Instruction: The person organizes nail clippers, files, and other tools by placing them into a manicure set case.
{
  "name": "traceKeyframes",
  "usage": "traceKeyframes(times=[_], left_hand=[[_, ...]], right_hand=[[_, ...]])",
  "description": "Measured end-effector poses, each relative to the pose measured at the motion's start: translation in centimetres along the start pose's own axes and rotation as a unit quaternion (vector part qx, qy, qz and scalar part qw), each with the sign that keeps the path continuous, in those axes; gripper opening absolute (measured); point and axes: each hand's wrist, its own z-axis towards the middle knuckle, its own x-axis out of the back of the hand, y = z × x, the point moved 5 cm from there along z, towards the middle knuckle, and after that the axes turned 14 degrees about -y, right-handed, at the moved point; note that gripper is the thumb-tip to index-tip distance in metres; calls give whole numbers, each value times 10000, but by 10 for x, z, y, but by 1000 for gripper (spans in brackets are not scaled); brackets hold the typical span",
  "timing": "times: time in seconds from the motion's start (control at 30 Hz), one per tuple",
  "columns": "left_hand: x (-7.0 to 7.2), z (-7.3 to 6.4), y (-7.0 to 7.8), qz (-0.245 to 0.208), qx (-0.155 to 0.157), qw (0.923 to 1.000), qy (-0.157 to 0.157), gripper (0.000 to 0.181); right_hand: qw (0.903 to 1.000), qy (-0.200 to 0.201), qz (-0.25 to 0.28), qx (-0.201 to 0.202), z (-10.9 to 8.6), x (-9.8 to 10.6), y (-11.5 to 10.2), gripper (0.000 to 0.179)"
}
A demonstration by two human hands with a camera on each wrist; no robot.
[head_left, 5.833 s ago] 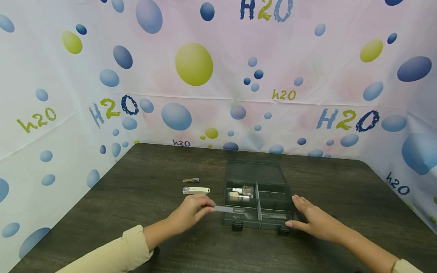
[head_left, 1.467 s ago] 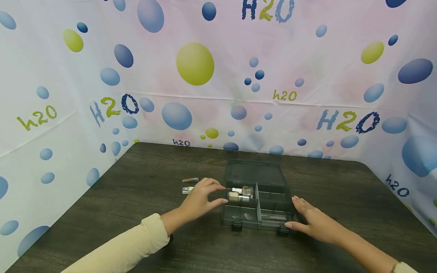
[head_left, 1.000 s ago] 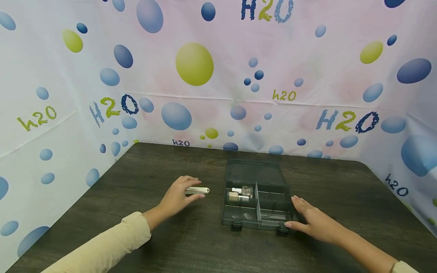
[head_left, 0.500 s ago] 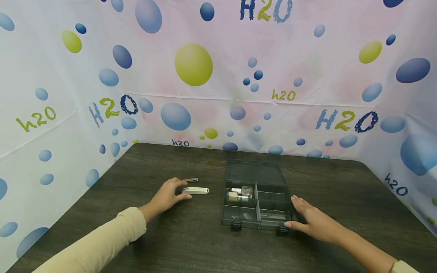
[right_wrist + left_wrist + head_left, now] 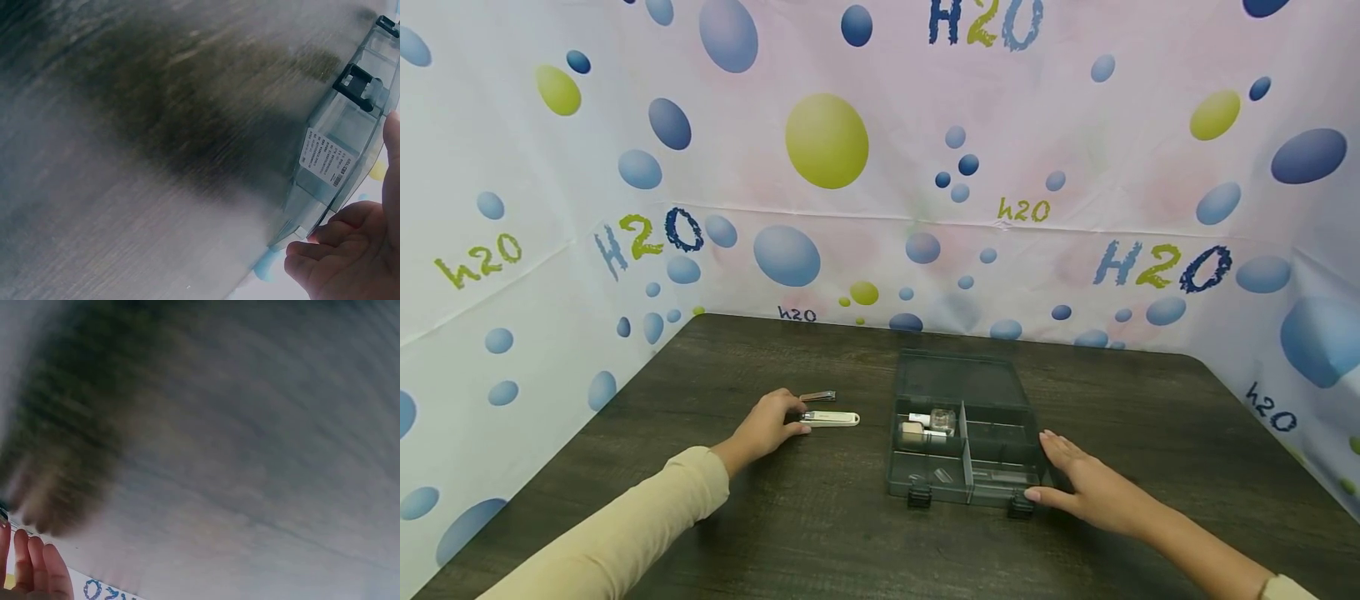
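At the middle left of the head view, my left hand [image 5: 769, 423] pinches the left end of a cream nail clipper [image 5: 832, 418] lying on the table, thumb on the near side, fingers on the far side. Just behind it lies a smaller metal nail clipper [image 5: 817, 396]. My right hand [image 5: 1097, 487] rests straight-fingered against the right side of an open, dark translucent compartment box [image 5: 925, 492], thumb at its front corner. Two small bottles, a clear one [image 5: 943, 421] and a beige one [image 5: 913, 432], lie in its back left compartment. Black latches [image 5: 355, 86] show in the right wrist view.
The box lid [image 5: 958, 377] lies folded back on the dark wood table [image 5: 820, 533]. A pale upright divider [image 5: 967, 450] splits the box left from right. Small clear pieces [image 5: 942, 475] sit in the front left compartment. A printed curtain [image 5: 880, 167] encloses the table's back and sides.
The translucent grey strip has left my left hand. That hand hovered by the box's left side, then moved left to the cream nail clipper and closed on its end. My right hand stayed put.
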Motion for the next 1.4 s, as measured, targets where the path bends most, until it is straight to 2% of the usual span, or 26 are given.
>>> traceKeyframes(times=[0.5, 0.87, 1.4], left_hand=[[1, 4, -3, 4, -283, 9994, -216, 17], [8, 0, 4, -87, -698, 9975, -65, 18], [15, -5, 13, -463, -1001, 9938, 121, 15]], right_hand=[[10000, -14, 49, 24, 0, -1, -2, 95], [10000, -36, -3, -20, 0, -1, -2, 95], [10000, -28, 30, -4, 0, -1, 1, 94]])
